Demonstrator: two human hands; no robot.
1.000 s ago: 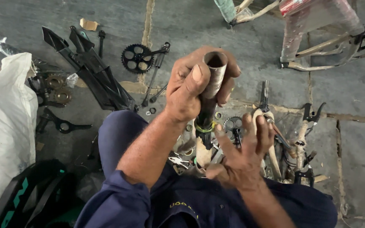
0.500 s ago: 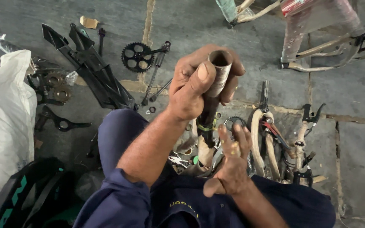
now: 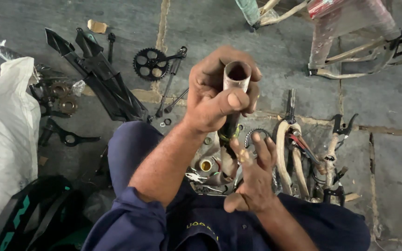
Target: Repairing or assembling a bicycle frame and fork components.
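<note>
My left hand (image 3: pixel 215 95) grips an upright metal tube (image 3: pixel 236 76) near its open top end, thumb pressed against its side. The tube's lower part runs down behind the hand toward a green-banded section. My right hand (image 3: pixel 252 174) is lower, palm up with fingers spread, a small pale part resting on the fingertips just below the tube. It is not closed around anything. Both arms wear dark blue sleeves.
A black crank with chainring (image 3: pixel 150 63) and black frame pieces (image 3: pixel 101 76) lie on the concrete floor at upper left. A white sack (image 3: pixel 3 135) stands at left. Wrapped bicycle forks and brake levers (image 3: pixel 303 158) lie at right. A wrapped frame (image 3: pixel 350 28) is at top right.
My right hand has lowered and turned palm up, fingers curling closer together. The left hand has kept the tube upright, shifting slightly.
</note>
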